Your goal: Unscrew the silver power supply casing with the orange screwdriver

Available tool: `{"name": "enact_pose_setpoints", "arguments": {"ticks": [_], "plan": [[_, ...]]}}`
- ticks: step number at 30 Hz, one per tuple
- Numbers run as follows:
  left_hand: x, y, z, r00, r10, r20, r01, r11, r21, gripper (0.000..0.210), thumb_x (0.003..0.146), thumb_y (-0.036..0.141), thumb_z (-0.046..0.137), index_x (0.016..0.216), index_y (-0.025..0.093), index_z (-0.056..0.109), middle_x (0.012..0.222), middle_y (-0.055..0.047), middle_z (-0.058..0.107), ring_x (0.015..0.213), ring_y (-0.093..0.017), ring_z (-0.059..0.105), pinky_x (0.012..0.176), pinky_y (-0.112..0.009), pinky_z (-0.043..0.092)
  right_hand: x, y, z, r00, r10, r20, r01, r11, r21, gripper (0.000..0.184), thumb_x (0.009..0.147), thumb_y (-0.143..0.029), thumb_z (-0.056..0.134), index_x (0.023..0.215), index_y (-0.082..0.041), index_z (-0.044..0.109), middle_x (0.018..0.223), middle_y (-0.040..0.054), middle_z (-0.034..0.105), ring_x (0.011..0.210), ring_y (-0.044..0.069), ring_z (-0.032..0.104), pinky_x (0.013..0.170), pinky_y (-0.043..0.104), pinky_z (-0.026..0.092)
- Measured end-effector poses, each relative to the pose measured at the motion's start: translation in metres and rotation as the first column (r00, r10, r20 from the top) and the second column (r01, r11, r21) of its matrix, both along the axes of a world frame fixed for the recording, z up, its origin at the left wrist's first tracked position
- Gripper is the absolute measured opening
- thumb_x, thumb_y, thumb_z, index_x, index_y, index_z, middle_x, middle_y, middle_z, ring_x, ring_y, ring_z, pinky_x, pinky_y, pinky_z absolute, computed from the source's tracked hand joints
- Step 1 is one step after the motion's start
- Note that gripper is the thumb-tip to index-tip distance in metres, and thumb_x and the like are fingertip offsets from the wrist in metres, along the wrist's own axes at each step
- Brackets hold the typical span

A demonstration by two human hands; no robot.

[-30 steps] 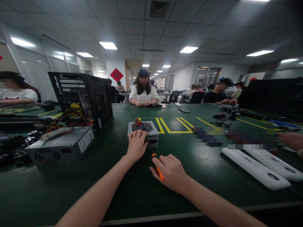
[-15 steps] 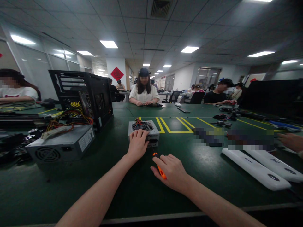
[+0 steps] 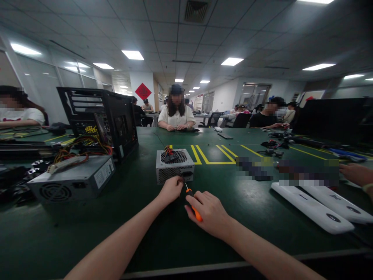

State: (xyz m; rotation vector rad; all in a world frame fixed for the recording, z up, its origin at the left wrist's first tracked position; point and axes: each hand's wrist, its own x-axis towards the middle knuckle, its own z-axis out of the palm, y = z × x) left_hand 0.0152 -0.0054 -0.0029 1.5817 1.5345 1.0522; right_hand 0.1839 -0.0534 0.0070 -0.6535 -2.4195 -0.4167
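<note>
A grey computer power supply (image 3: 175,165) sits on the green table, with bundled coloured wires (image 3: 170,154) on its perforated top. In front of its near face my left hand (image 3: 171,189) is closed in a pinch by the tip of a screwdriver. What lies between those fingertips, if anything, is too small to make out. My right hand (image 3: 208,212) wraps round the orange and black handle of the screwdriver (image 3: 189,193), whose thin shaft points up and away toward the left fingertips.
To the left are a second power supply (image 3: 72,177) and an open black computer case (image 3: 100,116). White elongated devices (image 3: 314,210) lie at right, near another person's hand (image 3: 355,173). A person (image 3: 176,111) sits across the table (image 3: 145,241). Cables (image 3: 275,146) lie at back right.
My left hand has come off the top of the power supply, down and toward me to the screwdriver tip, and its fingers have closed. My right hand still grips the screwdriver, nearly in place.
</note>
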Motion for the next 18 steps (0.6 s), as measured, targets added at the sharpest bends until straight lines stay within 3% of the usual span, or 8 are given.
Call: {"name": "enact_pose_setpoints", "arguments": {"ticks": [3, 8, 13, 18], "plan": [[0.0008, 0.0068, -0.003, 0.989, -0.059, 0.132, 0.071, 0.994, -0.085, 0.022, 0.077, 0.012, 0.039, 0.087, 0.011, 0.059, 0.086, -0.006, 0.063, 0.042, -0.005, 0.045, 0.04, -0.019, 0.032, -0.0008, -0.0001, -0.0005, 1.0, -0.02, -0.005, 0.02, 1.0, -0.008, 0.012, 0.08, -0.016, 0.045, 0.086, -0.015, 0.055, 0.075, 0.0043, 0.053, 0.065, 0.014, 0.047, 0.062, 0.027, 0.037], [-0.0019, 0.0059, -0.002, 0.948, -0.079, 0.308, 0.117, 0.987, -0.108, 0.021, 0.076, 0.015, 0.043, 0.087, 0.01, 0.06, 0.093, -0.008, 0.063, 0.043, -0.001, 0.042, 0.036, -0.015, 0.026, 0.0015, 0.0012, -0.0013, 0.999, -0.025, 0.022, 0.025, 1.0, -0.002, 0.011, 0.076, -0.013, 0.049, 0.083, -0.016, 0.057, 0.083, 0.0063, 0.054, 0.074, 0.016, 0.049, 0.067, 0.028, 0.037], [-0.002, 0.0067, -0.0036, 0.927, -0.073, 0.367, 0.122, 0.986, -0.111, 0.018, 0.074, 0.017, 0.047, 0.084, 0.01, 0.061, 0.09, -0.007, 0.063, 0.044, -0.001, 0.042, 0.036, -0.014, 0.025, 0.0002, 0.0025, -0.002, 0.996, -0.078, -0.033, 0.08, 0.996, 0.048, 0.013, 0.083, -0.021, 0.046, 0.087, -0.017, 0.057, 0.074, 0.0034, 0.054, 0.064, 0.014, 0.047, 0.062, 0.027, 0.035], [-0.0022, 0.0088, -0.0062, 0.92, -0.064, 0.387, 0.116, 0.987, -0.111, 0.018, 0.074, 0.015, 0.046, 0.082, 0.011, 0.061, 0.09, -0.007, 0.063, 0.044, -0.002, 0.043, 0.036, -0.015, 0.025, 0.0016, 0.0036, -0.0036, 0.998, -0.055, -0.029, 0.056, 0.997, 0.048, 0.01, 0.08, -0.015, 0.048, 0.084, -0.016, 0.057, 0.073, 0.0029, 0.053, 0.064, 0.014, 0.047, 0.061, 0.026, 0.034]]}}
